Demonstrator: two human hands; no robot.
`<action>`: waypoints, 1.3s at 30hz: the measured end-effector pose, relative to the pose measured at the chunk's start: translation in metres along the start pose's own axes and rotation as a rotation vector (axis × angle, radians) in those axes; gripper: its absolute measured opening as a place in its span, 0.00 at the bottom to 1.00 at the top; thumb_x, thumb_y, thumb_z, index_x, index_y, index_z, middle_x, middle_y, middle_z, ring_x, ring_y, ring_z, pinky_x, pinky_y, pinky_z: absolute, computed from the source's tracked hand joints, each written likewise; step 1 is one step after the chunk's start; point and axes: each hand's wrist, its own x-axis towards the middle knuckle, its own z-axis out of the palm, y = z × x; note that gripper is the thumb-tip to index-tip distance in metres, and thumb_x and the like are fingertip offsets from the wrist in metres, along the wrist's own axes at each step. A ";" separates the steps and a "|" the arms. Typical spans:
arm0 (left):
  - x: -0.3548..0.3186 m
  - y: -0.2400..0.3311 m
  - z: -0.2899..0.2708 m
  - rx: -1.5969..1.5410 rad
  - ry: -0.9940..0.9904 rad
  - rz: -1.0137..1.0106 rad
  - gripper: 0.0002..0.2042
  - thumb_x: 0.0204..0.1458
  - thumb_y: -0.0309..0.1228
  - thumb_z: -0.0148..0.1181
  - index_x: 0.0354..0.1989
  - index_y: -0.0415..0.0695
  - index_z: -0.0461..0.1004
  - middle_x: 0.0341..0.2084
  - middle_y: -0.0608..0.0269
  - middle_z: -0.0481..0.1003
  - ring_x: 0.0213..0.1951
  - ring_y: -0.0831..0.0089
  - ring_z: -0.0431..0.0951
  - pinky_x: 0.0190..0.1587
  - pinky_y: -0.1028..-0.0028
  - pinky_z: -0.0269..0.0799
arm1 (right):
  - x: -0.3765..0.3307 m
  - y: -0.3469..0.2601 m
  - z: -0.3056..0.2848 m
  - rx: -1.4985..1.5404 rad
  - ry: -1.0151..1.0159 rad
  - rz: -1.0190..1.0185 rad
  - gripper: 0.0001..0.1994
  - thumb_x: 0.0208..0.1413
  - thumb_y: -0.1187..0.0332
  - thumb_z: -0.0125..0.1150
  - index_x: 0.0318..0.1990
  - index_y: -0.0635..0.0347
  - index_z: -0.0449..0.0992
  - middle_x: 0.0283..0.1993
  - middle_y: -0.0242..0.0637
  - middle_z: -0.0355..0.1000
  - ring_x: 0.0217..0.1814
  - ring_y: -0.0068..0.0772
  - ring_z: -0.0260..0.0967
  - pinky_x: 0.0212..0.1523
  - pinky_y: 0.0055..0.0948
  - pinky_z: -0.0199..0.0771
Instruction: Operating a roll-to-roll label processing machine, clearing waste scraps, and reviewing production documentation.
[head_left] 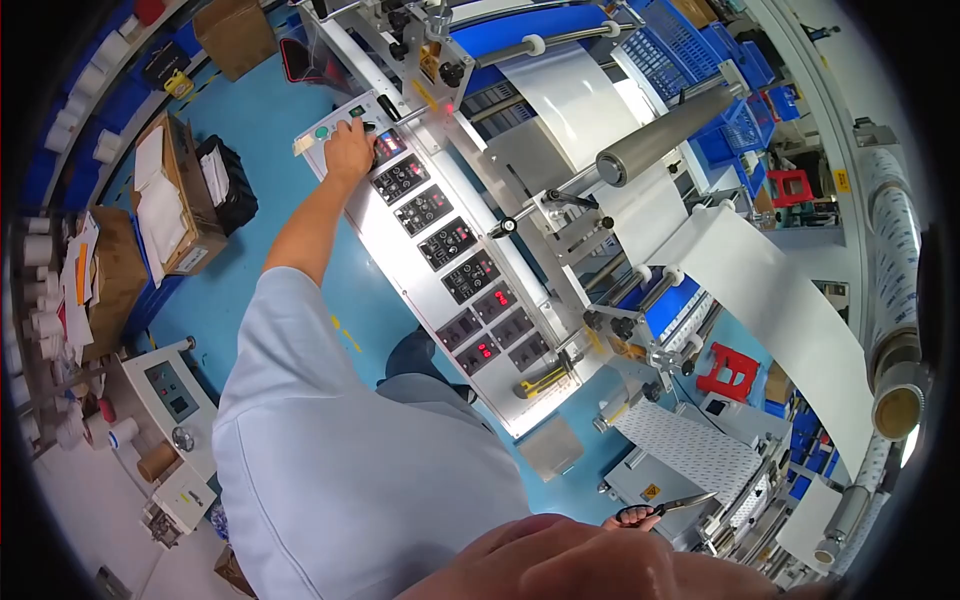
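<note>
Left hand [348,150] on control panel [398,268], 11 o'clock; cannot tell its grip. Right hand [646,522], 5 o'clock, grasps scissors [690,501]. Advise light fingertip touch, blades clear of white web [785,290].

The person's left arm reaches up and away, its pale blue sleeve [285,350] ending near the elbow and leaving the forearm [305,230] bare. The left hand [349,152] is palm down, its fingers bent and pointing forward. Lower and well apart, the right hand [634,518] shows only in part, its fingers curled in a grip.
</note>
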 end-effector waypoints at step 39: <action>-0.082 0.153 -0.048 0.112 -1.017 0.662 0.21 0.56 0.47 0.46 0.37 0.38 0.72 0.29 0.54 0.74 0.30 0.60 0.75 0.36 0.67 0.70 | 0.055 -0.233 0.086 -0.975 0.234 -0.187 0.13 0.51 0.71 0.58 0.42 0.66 0.66 0.24 0.29 0.63 0.21 0.19 0.61 0.23 0.19 0.64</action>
